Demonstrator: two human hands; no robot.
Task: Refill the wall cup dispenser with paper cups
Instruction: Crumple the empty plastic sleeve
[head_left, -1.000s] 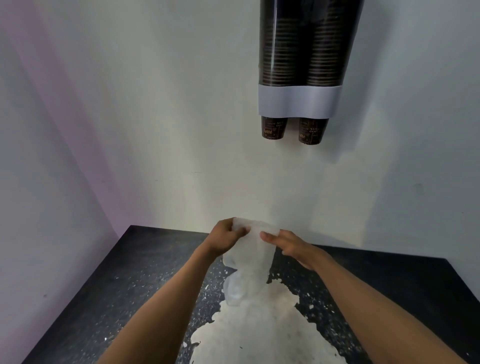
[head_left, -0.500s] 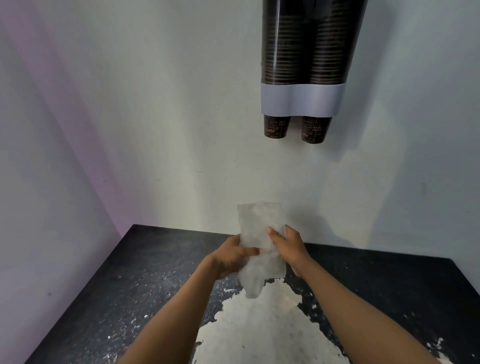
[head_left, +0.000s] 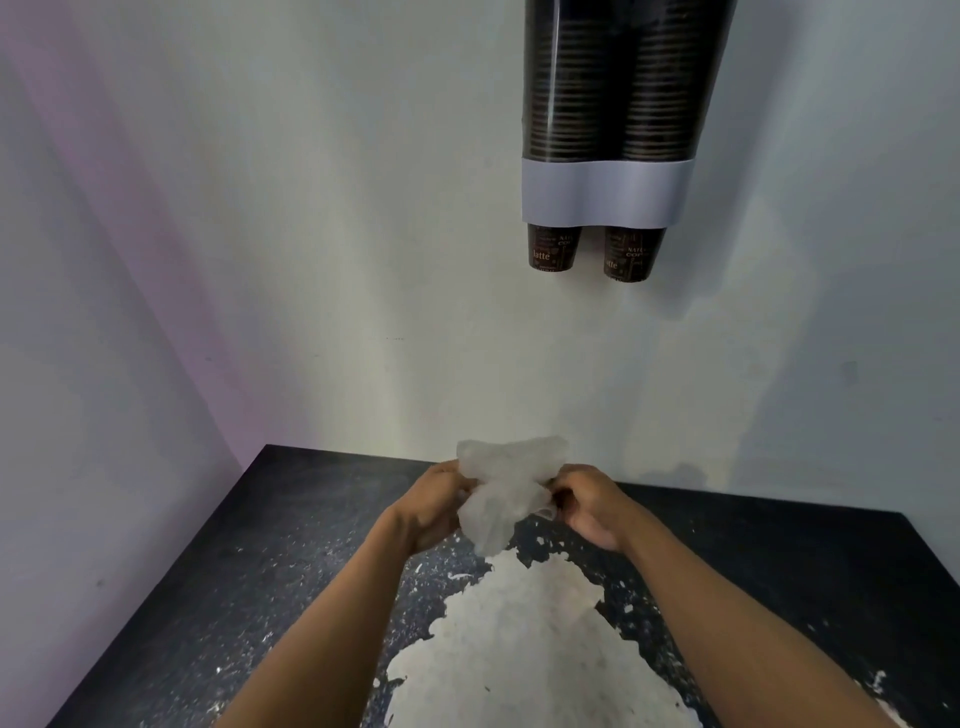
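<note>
The wall cup dispenser (head_left: 602, 195) hangs on the white wall at the upper right, a dark twin tube with a pale grey band. Two stacks of dark brown paper cups (head_left: 613, 83) fill it, and one cup bottom (head_left: 553, 249) and another (head_left: 631, 254) stick out below the band. Low in the middle, above the table, my left hand (head_left: 434, 506) and my right hand (head_left: 587, 501) both grip a crumpled clear plastic wrapper (head_left: 501, 488) between them. No loose cups are in view.
A black table (head_left: 218, 582) with a large worn white patch (head_left: 519, 649) fills the lower part. White walls meet in a corner at the left. The dispenser is well above and to the right of my hands.
The wrapper was held upright and flat half a second ago; now both hands have bunched it into a crumpled wad between them, a little lower.
</note>
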